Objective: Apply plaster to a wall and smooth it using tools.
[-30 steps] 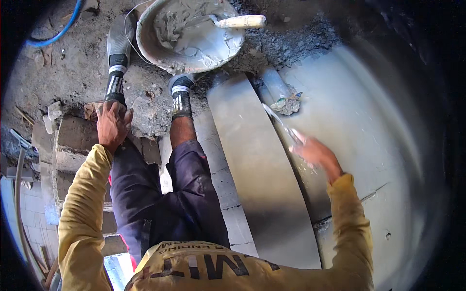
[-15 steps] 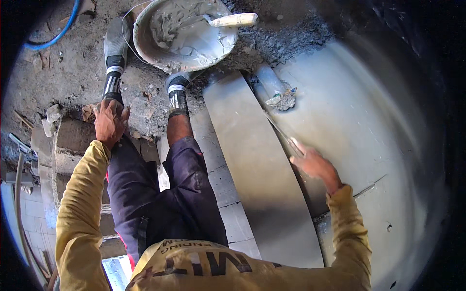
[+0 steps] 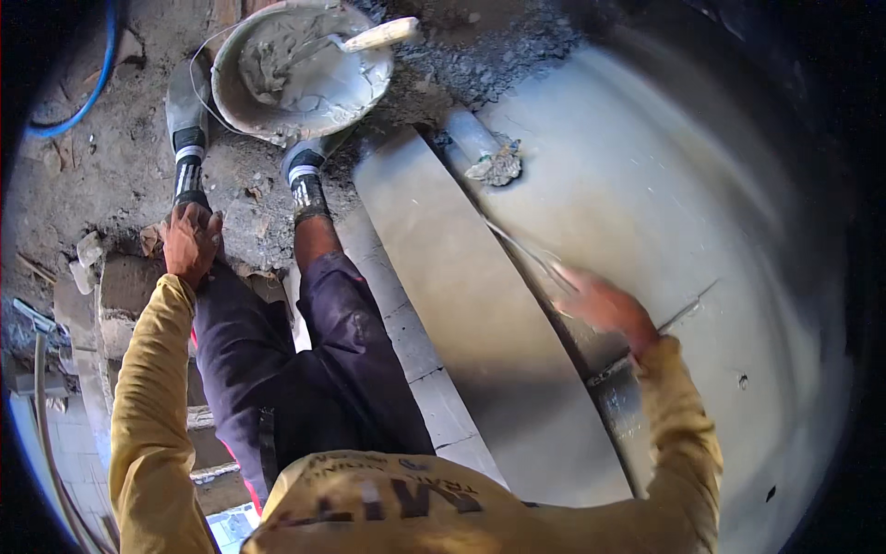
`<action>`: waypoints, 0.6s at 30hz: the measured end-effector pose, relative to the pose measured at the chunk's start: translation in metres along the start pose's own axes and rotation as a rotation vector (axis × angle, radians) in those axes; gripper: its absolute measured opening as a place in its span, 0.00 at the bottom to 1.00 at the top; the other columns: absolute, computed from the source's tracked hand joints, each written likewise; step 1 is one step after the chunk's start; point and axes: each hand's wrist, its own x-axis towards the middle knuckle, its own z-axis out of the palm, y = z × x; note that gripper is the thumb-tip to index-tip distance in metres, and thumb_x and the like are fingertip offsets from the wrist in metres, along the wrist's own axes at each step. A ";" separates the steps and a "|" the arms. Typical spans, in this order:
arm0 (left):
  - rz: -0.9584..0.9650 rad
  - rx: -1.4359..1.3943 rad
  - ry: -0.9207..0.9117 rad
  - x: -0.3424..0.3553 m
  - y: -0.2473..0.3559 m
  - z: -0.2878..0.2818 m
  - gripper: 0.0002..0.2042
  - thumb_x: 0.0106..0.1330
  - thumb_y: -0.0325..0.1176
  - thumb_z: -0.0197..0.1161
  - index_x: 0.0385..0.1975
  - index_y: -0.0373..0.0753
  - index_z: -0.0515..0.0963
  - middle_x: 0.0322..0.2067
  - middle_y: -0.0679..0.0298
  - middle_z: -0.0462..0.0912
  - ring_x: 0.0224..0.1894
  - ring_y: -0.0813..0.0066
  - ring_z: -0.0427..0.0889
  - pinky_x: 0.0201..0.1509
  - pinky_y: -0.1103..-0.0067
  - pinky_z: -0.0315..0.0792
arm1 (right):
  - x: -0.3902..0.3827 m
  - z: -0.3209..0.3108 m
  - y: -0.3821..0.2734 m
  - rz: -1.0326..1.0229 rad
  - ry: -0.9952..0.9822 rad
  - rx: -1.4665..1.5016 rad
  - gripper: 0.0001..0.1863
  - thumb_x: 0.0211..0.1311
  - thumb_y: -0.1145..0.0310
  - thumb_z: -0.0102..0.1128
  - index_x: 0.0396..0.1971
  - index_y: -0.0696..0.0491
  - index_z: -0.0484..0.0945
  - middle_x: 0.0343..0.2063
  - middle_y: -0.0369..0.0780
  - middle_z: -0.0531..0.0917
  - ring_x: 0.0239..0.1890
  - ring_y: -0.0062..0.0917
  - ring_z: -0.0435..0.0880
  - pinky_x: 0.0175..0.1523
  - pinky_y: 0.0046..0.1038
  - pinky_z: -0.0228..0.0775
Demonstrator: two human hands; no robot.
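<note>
My right hand [image 3: 604, 305] is closed around a thin, slightly blurred metal tool [image 3: 524, 249], whose exact kind does not show. Its far end lies along the dark gap [image 3: 565, 334] between a smooth grey strip [image 3: 461, 277] and the wide grey plastered surface [image 3: 646, 208] to its right. On my left lower leg, just above the sock, rests my left hand [image 3: 192, 242], fingers loosely apart and holding nothing. Beyond my feet stands a bucket [image 3: 221, 88] of wet grey mortar [image 3: 305, 92]. A trowel [image 3: 380, 35] with a pale handle leans in it.
A short pale pipe [image 3: 471, 134] with a mortar lump [image 3: 499, 166] at its end lies by the gap's far end. Rough blocks [image 3: 129, 286] line my left side, near a grey hose or pole [image 3: 41, 397]. A blue hose [image 3: 97, 88] curves at the far left.
The whole view has shifted, moving the bucket, legs and strip left and slightly up. Relative to the strip, my right hand and tool have slid along the gap towards me. My left hand stays on the leg.
</note>
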 end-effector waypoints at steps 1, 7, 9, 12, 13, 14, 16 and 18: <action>0.019 -0.011 0.004 0.002 0.006 -0.001 0.12 0.59 0.40 0.63 0.33 0.37 0.73 0.36 0.50 0.75 0.43 0.48 0.72 0.48 0.60 0.65 | -0.028 0.013 0.022 -0.130 0.108 -0.048 0.41 0.55 0.57 0.59 0.69 0.45 0.53 0.38 0.51 0.81 0.34 0.35 0.80 0.43 0.33 0.72; 0.002 -0.164 0.040 -0.004 -0.001 -0.019 0.14 0.62 0.41 0.60 0.34 0.34 0.75 0.34 0.47 0.77 0.40 0.47 0.74 0.44 0.61 0.69 | -0.154 0.009 0.001 0.198 -0.142 0.107 0.38 0.57 0.58 0.54 0.68 0.46 0.54 0.51 0.54 0.75 0.53 0.45 0.75 0.57 0.39 0.65; 0.059 -0.118 0.092 -0.008 -0.016 -0.020 0.16 0.63 0.43 0.59 0.36 0.33 0.75 0.36 0.45 0.77 0.40 0.46 0.75 0.43 0.60 0.69 | -0.166 0.014 0.003 0.086 -0.068 0.163 0.37 0.56 0.58 0.54 0.67 0.46 0.54 0.48 0.53 0.76 0.52 0.45 0.76 0.57 0.39 0.66; 0.042 -0.116 0.110 -0.016 -0.054 -0.018 0.16 0.64 0.44 0.58 0.35 0.34 0.76 0.36 0.46 0.78 0.38 0.46 0.76 0.42 0.61 0.70 | -0.129 0.026 0.016 0.065 -0.008 0.155 0.36 0.55 0.59 0.54 0.66 0.46 0.58 0.49 0.53 0.76 0.53 0.45 0.75 0.59 0.39 0.65; 0.053 -0.116 0.108 -0.019 -0.056 -0.022 0.16 0.64 0.44 0.58 0.35 0.34 0.76 0.36 0.46 0.78 0.38 0.46 0.76 0.42 0.61 0.70 | -0.116 0.036 0.028 -0.112 0.137 0.160 0.35 0.55 0.59 0.54 0.65 0.46 0.60 0.49 0.54 0.76 0.52 0.46 0.75 0.59 0.39 0.65; 0.026 -0.078 0.059 -0.024 -0.059 -0.033 0.16 0.64 0.44 0.58 0.34 0.34 0.76 0.35 0.47 0.78 0.38 0.46 0.76 0.42 0.61 0.69 | -0.103 0.027 0.015 -0.065 0.077 0.164 0.35 0.55 0.59 0.55 0.64 0.48 0.61 0.49 0.54 0.76 0.53 0.45 0.75 0.59 0.39 0.65; 0.036 -0.152 0.081 -0.037 -0.066 -0.044 0.15 0.64 0.44 0.59 0.32 0.35 0.77 0.31 0.49 0.79 0.37 0.47 0.75 0.41 0.60 0.69 | -0.073 0.020 0.006 -0.098 0.099 0.125 0.35 0.54 0.59 0.54 0.64 0.50 0.61 0.48 0.55 0.76 0.53 0.45 0.74 0.59 0.39 0.64; 0.084 -0.155 0.103 -0.038 -0.059 -0.053 0.15 0.64 0.44 0.58 0.32 0.36 0.77 0.31 0.49 0.79 0.37 0.46 0.75 0.41 0.60 0.69 | -0.038 0.028 0.017 -0.058 0.133 0.044 0.36 0.54 0.58 0.54 0.65 0.50 0.60 0.49 0.56 0.76 0.54 0.45 0.75 0.59 0.39 0.65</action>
